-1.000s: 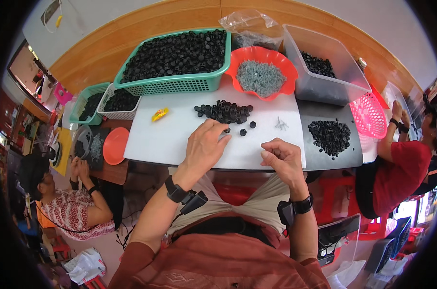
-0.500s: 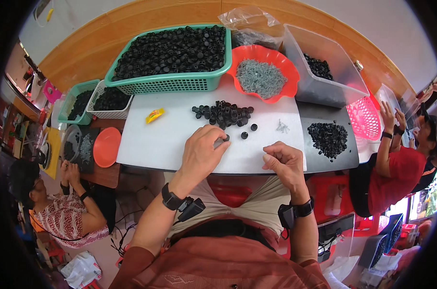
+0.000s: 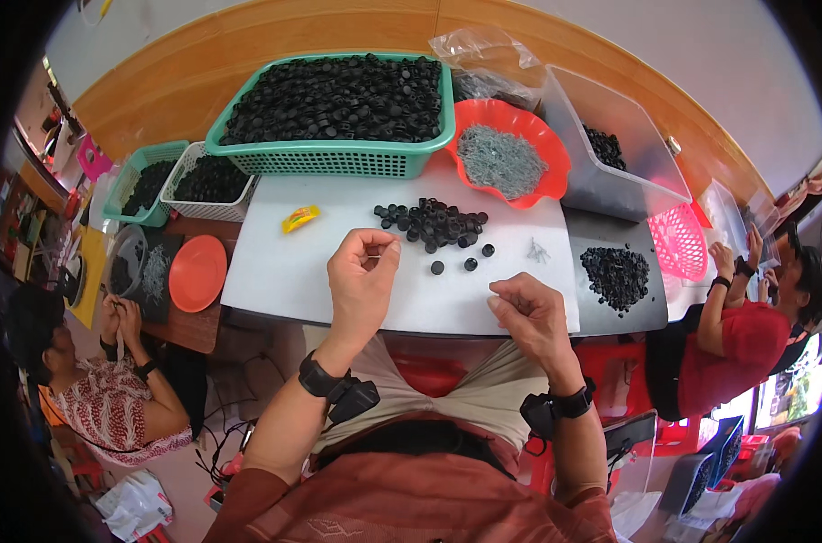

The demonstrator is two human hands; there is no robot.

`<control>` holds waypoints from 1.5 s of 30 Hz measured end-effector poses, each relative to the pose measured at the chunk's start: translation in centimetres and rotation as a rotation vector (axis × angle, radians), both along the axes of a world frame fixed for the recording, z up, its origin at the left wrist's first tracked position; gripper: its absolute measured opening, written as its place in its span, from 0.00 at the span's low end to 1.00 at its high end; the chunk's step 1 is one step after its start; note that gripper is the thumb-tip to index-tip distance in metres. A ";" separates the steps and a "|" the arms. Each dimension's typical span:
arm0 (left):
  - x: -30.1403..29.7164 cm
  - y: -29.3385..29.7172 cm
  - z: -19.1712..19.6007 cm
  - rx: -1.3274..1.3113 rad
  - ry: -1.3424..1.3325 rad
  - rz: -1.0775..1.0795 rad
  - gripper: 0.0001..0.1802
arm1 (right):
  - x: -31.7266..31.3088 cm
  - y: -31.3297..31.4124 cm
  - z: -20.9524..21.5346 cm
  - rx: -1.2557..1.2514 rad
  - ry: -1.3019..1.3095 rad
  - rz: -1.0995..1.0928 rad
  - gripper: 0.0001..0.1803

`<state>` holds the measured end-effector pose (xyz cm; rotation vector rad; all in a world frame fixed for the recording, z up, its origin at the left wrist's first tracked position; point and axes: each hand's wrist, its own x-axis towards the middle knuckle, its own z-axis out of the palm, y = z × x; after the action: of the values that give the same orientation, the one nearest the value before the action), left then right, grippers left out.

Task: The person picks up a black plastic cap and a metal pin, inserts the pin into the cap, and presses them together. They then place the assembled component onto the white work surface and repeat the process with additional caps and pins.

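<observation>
My left hand [image 3: 362, 282] hovers over the white mat [image 3: 275, 271], left of the small black round caps [image 3: 434, 224]. Its fingers are curled with the thumb against them, and nothing shows in them. Three single caps lie apart from the heap; the nearest cap [image 3: 437, 268] is just right of this hand. To the right, my right hand [image 3: 531, 315] is closed above the mat's front part, thumb against the curled forefinger. Whatever it may hold is hidden. Beyond it lie a few small grey screws [image 3: 539, 251].
A green basket [image 3: 339, 163] of black caps and a red scalloped bowl [image 3: 556, 176] of screws stand behind the mat. On the right are a clear bin [image 3: 642, 185] and small black parts [image 3: 616, 277]. A yellow packet [image 3: 301, 218] lies left. People sit on both sides.
My left hand has let go of a black cap, left it on the mat, and drawn back to the left. My right hand stays closed in nearly the same place. The view has shifted slightly.
</observation>
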<state>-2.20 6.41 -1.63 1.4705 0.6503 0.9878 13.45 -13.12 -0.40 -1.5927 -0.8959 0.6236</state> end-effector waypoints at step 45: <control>-0.6 0.0 -0.1 -0.129 -0.214 -0.062 0.09 | -1.0 11.5 3.8 -0.335 -0.840 0.182 0.12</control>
<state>-2.76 6.40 -1.74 1.2455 0.5010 1.0194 12.45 -1.63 3.41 -2.1371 -1.6271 0.2054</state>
